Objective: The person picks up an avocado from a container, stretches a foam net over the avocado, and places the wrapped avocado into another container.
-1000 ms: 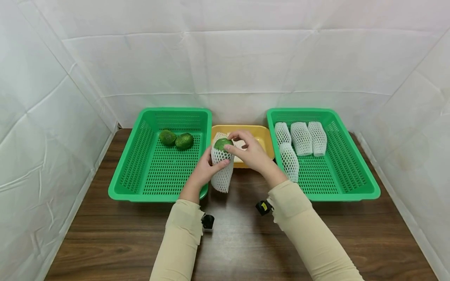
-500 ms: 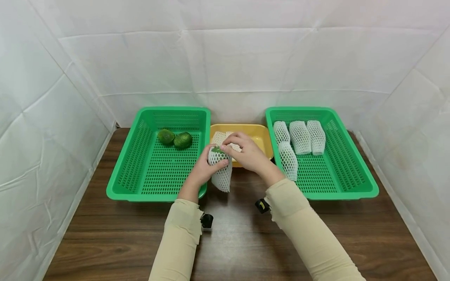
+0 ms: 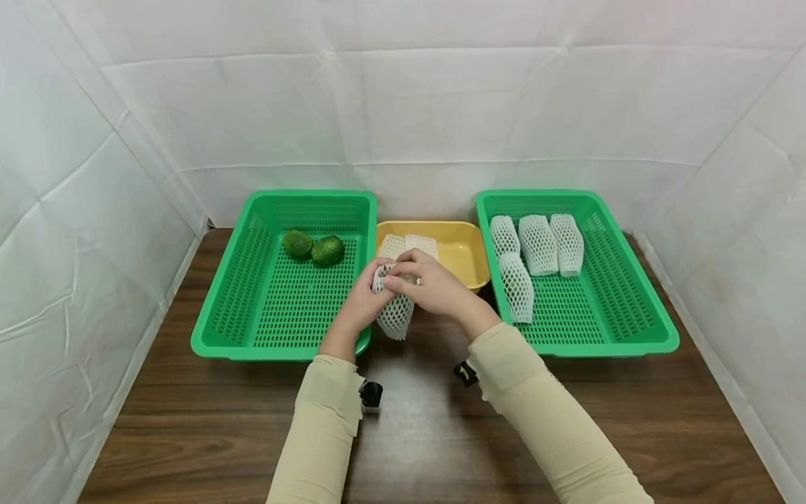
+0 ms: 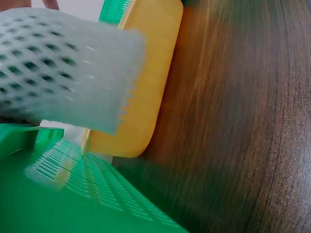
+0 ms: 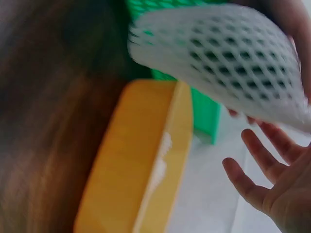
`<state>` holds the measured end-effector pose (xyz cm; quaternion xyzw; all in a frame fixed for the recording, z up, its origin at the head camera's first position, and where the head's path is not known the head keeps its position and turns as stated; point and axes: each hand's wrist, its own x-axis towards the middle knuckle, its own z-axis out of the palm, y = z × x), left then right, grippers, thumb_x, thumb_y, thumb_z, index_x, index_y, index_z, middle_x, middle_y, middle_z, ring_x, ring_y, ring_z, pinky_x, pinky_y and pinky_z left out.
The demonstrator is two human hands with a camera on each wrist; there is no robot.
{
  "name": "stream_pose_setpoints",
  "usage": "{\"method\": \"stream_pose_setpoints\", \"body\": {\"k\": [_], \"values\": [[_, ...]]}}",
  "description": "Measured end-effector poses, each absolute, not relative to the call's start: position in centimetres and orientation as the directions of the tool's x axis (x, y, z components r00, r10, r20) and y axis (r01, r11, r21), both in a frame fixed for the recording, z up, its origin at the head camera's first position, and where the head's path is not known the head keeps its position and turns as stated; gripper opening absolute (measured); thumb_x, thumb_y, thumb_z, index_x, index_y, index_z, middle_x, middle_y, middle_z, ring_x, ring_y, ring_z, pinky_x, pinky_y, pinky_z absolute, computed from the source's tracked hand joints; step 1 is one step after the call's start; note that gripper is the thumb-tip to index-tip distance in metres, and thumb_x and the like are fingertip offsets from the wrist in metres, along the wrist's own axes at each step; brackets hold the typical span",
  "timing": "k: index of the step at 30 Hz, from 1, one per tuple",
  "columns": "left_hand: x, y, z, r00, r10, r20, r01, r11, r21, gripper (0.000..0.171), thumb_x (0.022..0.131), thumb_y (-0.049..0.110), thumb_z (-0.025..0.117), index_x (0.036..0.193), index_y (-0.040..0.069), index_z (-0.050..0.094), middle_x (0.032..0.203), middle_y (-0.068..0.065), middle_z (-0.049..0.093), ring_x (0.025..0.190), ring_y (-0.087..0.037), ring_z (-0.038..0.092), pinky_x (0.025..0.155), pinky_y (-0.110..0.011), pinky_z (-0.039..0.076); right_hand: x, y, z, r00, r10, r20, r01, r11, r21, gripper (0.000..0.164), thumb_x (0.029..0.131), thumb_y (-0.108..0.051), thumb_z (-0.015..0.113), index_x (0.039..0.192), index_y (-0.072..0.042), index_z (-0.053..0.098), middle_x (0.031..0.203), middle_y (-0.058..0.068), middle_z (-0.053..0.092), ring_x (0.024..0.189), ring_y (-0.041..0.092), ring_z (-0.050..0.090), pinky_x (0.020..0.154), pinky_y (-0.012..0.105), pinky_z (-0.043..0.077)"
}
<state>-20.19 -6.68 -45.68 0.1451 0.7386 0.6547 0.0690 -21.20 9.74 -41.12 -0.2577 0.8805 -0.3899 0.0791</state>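
Note:
My left hand (image 3: pixel 362 302) grips a white foam net sleeve (image 3: pixel 395 318) above the table. Dark green shows through its mesh in the left wrist view, where the loose lower end of the sleeve (image 4: pixel 73 68) hangs down. An avocado is inside, its top hidden by my fingers. My right hand (image 3: pixel 437 285) pinches at the upper rim of the sleeve with thumb and index finger. Its other fingers (image 5: pixel 255 191) are spread in the right wrist view, beside the sleeve (image 5: pixel 228 58); the pinch itself is out of that view.
Two avocados (image 3: pixel 328 250) lie in the left green basket (image 3: pixel 286 353). Several net-wrapped pieces (image 3: pixel 538 245) lie in the right green basket (image 3: pixel 604 350). Between them a yellow tray (image 3: pixel 469 255) holds loose net sleeves (image 3: pixel 422 245). All stand on a dark wooden table (image 3: pixel 415 434).
The avocado's green top, visible one second ago, has sunk into the sleeve and is now covered. My right hand has moved slightly left and down over the sleeve's rim.

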Motion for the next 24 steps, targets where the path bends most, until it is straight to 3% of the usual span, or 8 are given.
{"method": "stream_pose_setpoints", "body": {"k": [3,8,12,16,20,24], "values": [[-19.9,-6.6,-45.0,-0.951,0.291,0.105,0.148,0.133,0.98,0.029,0.096,0.016,0.05,0.12,-0.001,0.05,0.111,-0.021,0.054,0.094,-0.025,0.053,0.081,-0.035,0.045,-21.1,9.4,-41.8,-0.884,-0.461,0.076,-0.328,0.499,-0.802,0.032,0.092,-0.035,0.058,0.109,-0.009,0.064,0.119,0.007,0.048,0.107,0.024,0.049,0.087,0.041,0.044],[-20.3,-6.8,-45.3,-0.97,0.221,0.1,0.138,0.162,0.977,0.034,0.1,0.026,0.041,0.119,0.001,0.054,0.114,-0.018,0.056,0.106,-0.028,0.051,0.093,-0.043,0.039,-21.4,9.6,-42.3,-0.947,-0.321,0.025,-0.13,0.308,-0.942,0.046,0.088,-0.03,0.064,0.12,-0.007,0.041,0.122,0.011,0.045,0.112,0.029,0.048,0.086,0.043,0.046],[-20.6,-7.0,-45.6,-0.984,0.153,0.087,0.11,0.149,0.983,0.035,0.102,0.026,0.036,0.117,0.0,0.054,0.112,-0.019,0.056,0.106,-0.03,0.051,0.094,-0.044,0.037,-21.0,9.7,-43.4,-0.92,-0.374,-0.116,-0.034,0.37,-0.929,0.067,0.08,-0.035,0.072,0.129,-0.012,0.033,0.127,0.01,0.042,0.113,0.027,0.046,0.088,0.04,0.045],[-20.6,-7.1,-45.5,-0.991,0.121,0.065,0.084,0.166,0.982,0.041,0.102,0.03,0.032,0.124,0.001,0.051,0.119,-0.02,0.054,0.112,-0.031,0.048,0.098,-0.044,0.034,-20.5,9.6,-44.1,-0.894,-0.419,-0.161,-0.027,0.409,-0.912,0.086,0.074,-0.031,0.078,0.139,-0.013,0.024,0.136,0.01,0.036,0.111,0.029,0.047,0.087,0.04,0.046],[-20.4,-7.2,-45.6,-0.985,0.144,0.097,0.116,0.13,0.985,0.054,0.102,0.039,0.023,0.133,-0.001,0.043,0.13,-0.021,0.046,0.121,-0.031,0.042,0.103,-0.044,0.029,-20.5,9.8,-43.5,-0.889,-0.429,-0.16,-0.058,0.453,-0.89,0.082,0.077,-0.029,0.076,0.14,-0.013,0.025,0.128,0.013,0.042,0.106,0.03,0.05,0.084,0.041,0.046],[-20.3,-7.0,-45.6,-0.973,0.181,0.143,0.146,0.005,0.989,0.079,0.094,0.059,0.016,0.136,-0.005,0.035,0.133,-0.024,0.041,0.121,-0.036,0.041,0.099,-0.048,0.033,-20.9,11.2,-41.7,-0.887,-0.435,-0.156,-0.076,0.47,-0.879,0.072,0.082,-0.026,0.071,0.137,-0.011,0.028,0.115,0.015,0.049,0.1,0.029,0.053,0.079,0.04,0.049]]}}
